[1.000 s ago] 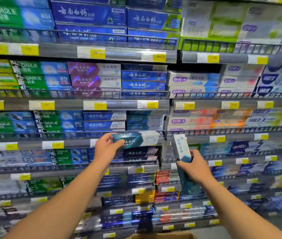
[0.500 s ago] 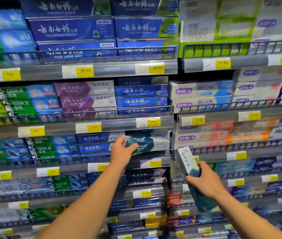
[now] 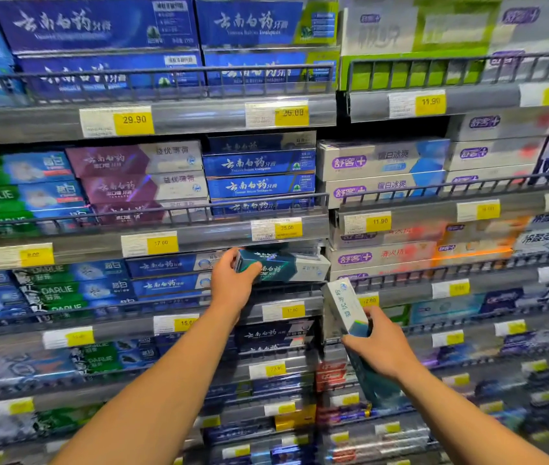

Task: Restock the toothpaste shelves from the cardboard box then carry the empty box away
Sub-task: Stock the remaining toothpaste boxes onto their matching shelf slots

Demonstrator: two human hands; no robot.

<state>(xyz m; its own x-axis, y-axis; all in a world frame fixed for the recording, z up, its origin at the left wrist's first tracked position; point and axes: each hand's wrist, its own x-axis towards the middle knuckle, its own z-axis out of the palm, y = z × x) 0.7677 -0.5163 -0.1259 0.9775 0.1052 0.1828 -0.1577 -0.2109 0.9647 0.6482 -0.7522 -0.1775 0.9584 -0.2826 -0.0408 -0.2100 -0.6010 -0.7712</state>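
My left hand [image 3: 232, 283] grips the left end of a teal and white toothpaste carton [image 3: 286, 266]. The carton lies level, partly inside the third shelf bay under the 25.00 price tag [image 3: 286, 228]. My right hand [image 3: 382, 347] holds a second teal and white toothpaste carton [image 3: 346, 307] upright and tilted, in front of the shelf edge lower to the right. Its lower teal end pokes out below my hand. The cardboard box is not in view.
Wire-fronted shelves [image 3: 165, 78] packed with toothpaste cartons fill the whole view. Blue cartons [image 3: 259, 162] sit above the bay and purple ones [image 3: 132, 162] lie to the left. White cartons [image 3: 380, 159] stack on the right. Yellow price tags [image 3: 134, 120] line every shelf edge.
My left hand has pushed its carton up and into the shelf bay. My right hand with its carton stays low on the right. The view has moved closer and upward.
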